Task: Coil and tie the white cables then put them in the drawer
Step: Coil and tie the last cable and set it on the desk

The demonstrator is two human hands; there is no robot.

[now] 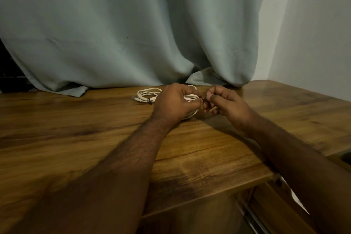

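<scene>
Left hand (171,100) grips a coiled white cable (190,98) just above the wooden table (95,138), while the right hand (223,103) pinches something tiny at the coil's edge, too small to identify. Behind them, a second white cable (147,94) lies coiled on the table, bound with a black tie (149,100); no readable writing anywhere.

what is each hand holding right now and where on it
The left hand grips a coiled white cable around its bundled loops. The right hand pinches something small beside it; what cannot be told.
</scene>
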